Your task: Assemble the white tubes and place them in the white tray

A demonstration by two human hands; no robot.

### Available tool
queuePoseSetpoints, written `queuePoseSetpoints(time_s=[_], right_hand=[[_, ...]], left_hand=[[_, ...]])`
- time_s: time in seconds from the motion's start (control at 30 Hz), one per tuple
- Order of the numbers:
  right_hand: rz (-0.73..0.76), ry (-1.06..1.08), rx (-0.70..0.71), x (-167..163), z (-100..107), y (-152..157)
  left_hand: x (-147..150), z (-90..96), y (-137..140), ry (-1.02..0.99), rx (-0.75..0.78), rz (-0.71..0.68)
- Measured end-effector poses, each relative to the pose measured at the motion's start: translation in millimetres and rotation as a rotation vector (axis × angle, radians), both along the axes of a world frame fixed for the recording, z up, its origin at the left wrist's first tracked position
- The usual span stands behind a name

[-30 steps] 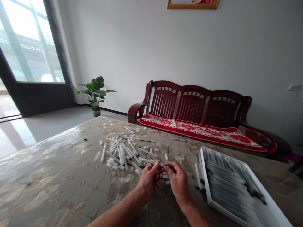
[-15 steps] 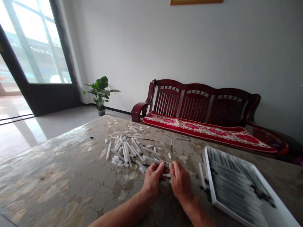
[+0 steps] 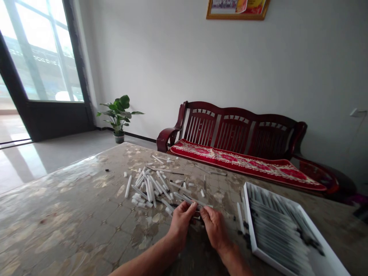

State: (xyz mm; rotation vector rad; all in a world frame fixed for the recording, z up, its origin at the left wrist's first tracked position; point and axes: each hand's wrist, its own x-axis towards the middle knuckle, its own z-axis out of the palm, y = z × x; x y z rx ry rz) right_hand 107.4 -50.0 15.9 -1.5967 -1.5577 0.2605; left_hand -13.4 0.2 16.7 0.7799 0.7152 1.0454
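Observation:
My left hand (image 3: 181, 220) is closed in a pinch, thumb on top, around a slim pen. Close against it, my right hand (image 3: 215, 227) has its fingers bent round the pen's other end. Fingers cover most of the pen, so its details cannot be made out. Just beyond my hands lies a loose pile of white pen barrels (image 3: 151, 188) with short white caps (image 3: 140, 201) along its near side. A few thin dark refills (image 3: 178, 173) lie across the far side of the pile.
On the right stands a white box (image 3: 249, 230) filled with rows of clear pens (image 3: 276, 226); black caps (image 3: 246, 239) and a white barrel (image 3: 240, 217) lie beside it. A patterned cloth covers the table (image 3: 86, 230). Behind are a wooden bench (image 3: 230, 126) and a potted plant (image 3: 117, 115).
The view has tilted up a little and shifted right, showing more of the picture frame. My hands have drawn closer together, and my right hand's fingers have moved in towards the left.

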Motion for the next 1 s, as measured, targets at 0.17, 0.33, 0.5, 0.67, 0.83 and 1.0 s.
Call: queuePoseSetpoints(time_s=[0.17,0.33,0.5,0.67,0.83,1.0], right_hand=[[-0.018,-0.003,0.035,2.9,2.1,-0.4],[-0.028,0.034,0.035,2.1,-2.2,3.4],[-0.007,0.048,0.003,1.7,-2.2,1.8],[-0.006,0.100,-0.010,0.2,-1.7,2.1],[0.004,0.113,-0.005,1.1,-0.8,2.3],[-0.007,0.134,-0.005,1.0,-1.6,1.9]], left_hand=[[0.5,-1.5,2.1,0.010,0.006,0.010],[-0.4,0.1,1.5,0.017,0.022,-0.010],[-1.4,1.5,1.4,0.032,0.026,0.004],[-0.9,-1.1,3.0,0.029,0.061,-0.003],[-2.1,-2.6,5.1,0.055,0.055,0.014],[-3.0,-3.3,6.6,0.052,0.083,0.011]])
